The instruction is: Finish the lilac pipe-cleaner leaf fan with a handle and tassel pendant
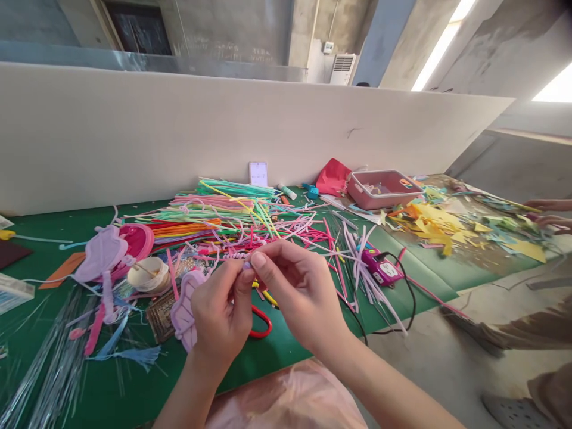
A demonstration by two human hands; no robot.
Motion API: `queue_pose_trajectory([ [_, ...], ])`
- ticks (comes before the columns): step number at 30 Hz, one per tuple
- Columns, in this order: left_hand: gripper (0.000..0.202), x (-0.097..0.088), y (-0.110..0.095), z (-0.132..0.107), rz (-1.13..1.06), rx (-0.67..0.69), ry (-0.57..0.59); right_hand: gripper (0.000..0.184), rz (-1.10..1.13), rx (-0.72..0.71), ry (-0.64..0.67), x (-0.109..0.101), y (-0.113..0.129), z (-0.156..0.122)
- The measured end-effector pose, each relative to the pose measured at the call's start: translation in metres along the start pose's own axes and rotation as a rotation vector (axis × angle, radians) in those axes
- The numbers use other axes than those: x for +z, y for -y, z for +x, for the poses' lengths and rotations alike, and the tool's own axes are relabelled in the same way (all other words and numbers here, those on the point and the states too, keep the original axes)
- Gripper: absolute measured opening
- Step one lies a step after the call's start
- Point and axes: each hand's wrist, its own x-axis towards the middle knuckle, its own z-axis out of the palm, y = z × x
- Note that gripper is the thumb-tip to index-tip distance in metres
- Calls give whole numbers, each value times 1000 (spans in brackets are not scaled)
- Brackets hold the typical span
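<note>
Left hand (218, 313) and right hand (306, 292) pinch a small purple piece (247, 266) between fingertips in front of me, over the table; so small a grip could slip. A wrist could snag the red loop handle (269, 326) beneath, while the pipe cleaner heap (210, 205) beyond could hide a dropped piece.

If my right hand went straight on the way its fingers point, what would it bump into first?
Most likely your left hand: the right hand aims toward it, with a small purple piece at the fingertips of both. Exact depth is unclear from this view.
</note>
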Motion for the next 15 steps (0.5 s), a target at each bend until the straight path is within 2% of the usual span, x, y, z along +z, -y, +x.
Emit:
queue_pose_trajectory([
  [5, 25, 3, 2, -2, -10, -19, -1, 22, 19, 18, 2, -2, 0, 2],
  [9, 20, -1, 3, 1, -77, -57, 87, 19, -29, 7, 83, -9, -2, 5],
  [12, 20, -4, -1, 6, -76, -48, 178, 11, -169, -88, 62, -16, -1, 6],
  [15, 18, -2, -6, 7, 14, 3, 241, 9, -403, -160, -9, -25, 1, 5],
])
